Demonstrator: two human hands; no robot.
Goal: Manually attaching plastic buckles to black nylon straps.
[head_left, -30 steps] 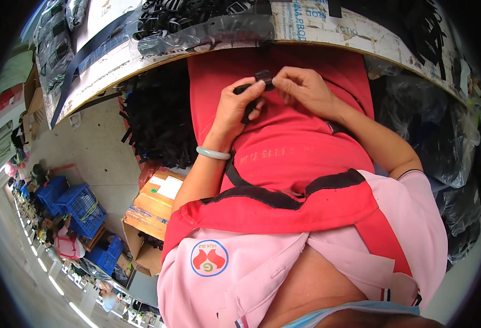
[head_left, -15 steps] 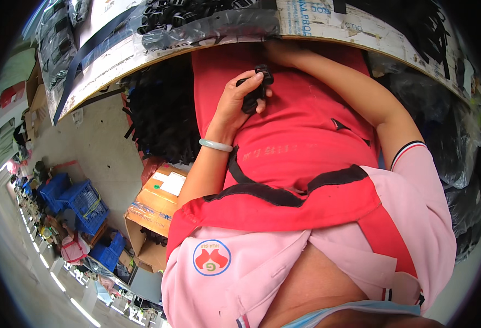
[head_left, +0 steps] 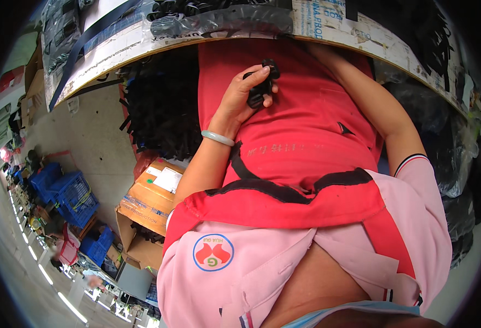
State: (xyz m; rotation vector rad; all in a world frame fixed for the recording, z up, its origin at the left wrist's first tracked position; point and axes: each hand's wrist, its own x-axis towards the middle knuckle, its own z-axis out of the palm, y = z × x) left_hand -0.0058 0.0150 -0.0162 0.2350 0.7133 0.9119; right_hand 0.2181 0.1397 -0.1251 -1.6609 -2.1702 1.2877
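Observation:
My left hand [head_left: 234,104] is closed around a few black plastic buckles [head_left: 259,90], its thumb on the top one, above the red apron [head_left: 289,131] in my lap. How many pieces it holds is hard to make out. My right hand [head_left: 321,51] reaches beneath the front edge of the worktable [head_left: 328,35]; the table hides its fingers and anything they touch.
On the worktable lie a heap of black plastic parts [head_left: 197,10], clear plastic bags [head_left: 224,23] and black straps [head_left: 434,38]. Black webbing [head_left: 158,109] hangs below on the left. A cardboard box [head_left: 147,199] and blue crates [head_left: 74,197] stand on the floor.
My right hand has shifted to the right along the table edge, and more of it is hidden underneath. My left hand still grips the black buckles, nearly in place.

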